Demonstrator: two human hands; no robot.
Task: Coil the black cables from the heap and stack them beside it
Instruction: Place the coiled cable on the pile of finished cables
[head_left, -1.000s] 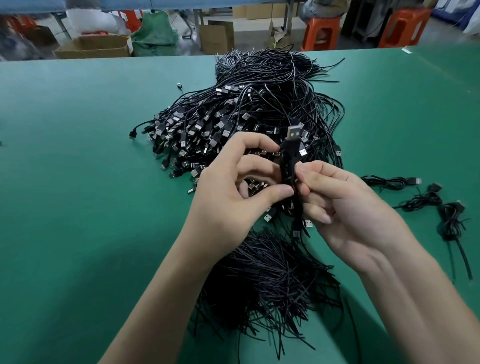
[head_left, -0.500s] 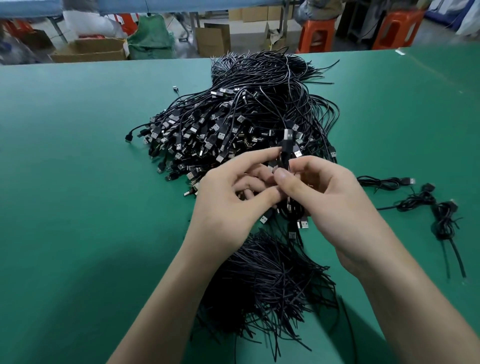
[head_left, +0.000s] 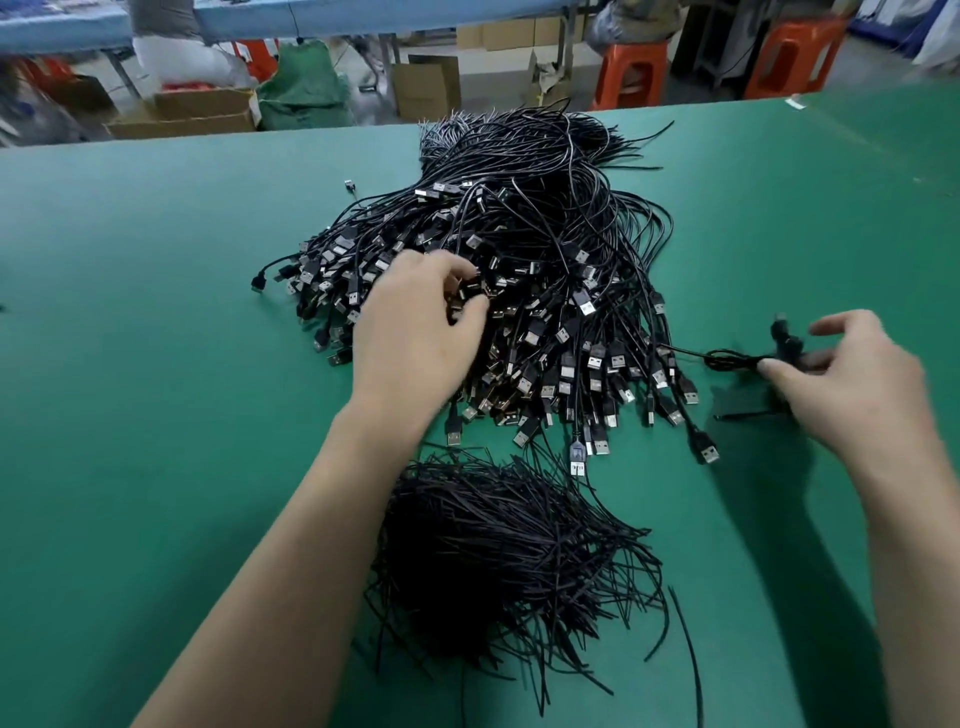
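Countless silver-plugged black cables (head_left: 571, 228) in a heap (head_left: 550, 358); left grip (head_left: 415, 332) around one plug (head_left: 466, 301), right grip (head_left: 857, 384) unclear, blurred.

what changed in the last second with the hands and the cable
The hands parted. The right hand carried the coiled cable right, beside the heap; blur hides whether it has let go. The left hand released it and pinches a connector in the heap. Heap and bundle of thin strands stayed put.

2 slim bare forearms (head_left: 291, 519); the left hand (head_left: 415, 332) and right hand (head_left: 852, 379) are bare too, nails short.
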